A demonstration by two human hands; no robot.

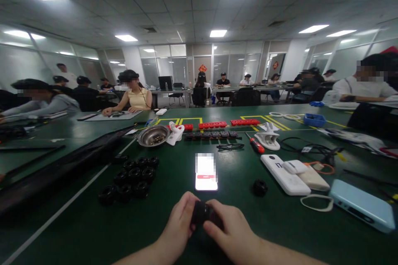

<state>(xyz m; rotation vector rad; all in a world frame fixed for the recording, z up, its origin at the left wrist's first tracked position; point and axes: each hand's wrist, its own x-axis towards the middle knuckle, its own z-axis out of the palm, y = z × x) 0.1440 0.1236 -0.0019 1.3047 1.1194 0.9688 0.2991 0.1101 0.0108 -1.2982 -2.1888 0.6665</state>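
My left hand and my right hand are closed round a small black wheel-like part low in the middle of the view. Fingers cover much of it, so its full shape is hidden. Just beyond my hands, a phone lies flat with its screen lit. Several black wheel-like parts sit grouped to the left, and one more such part stands alone to the right of the phone.
Farther back are a metal bowl with small parts, red strips, a black strip and a screwdriver. At right lie a white power bank, a light blue box and cables. People sit around at other tables.
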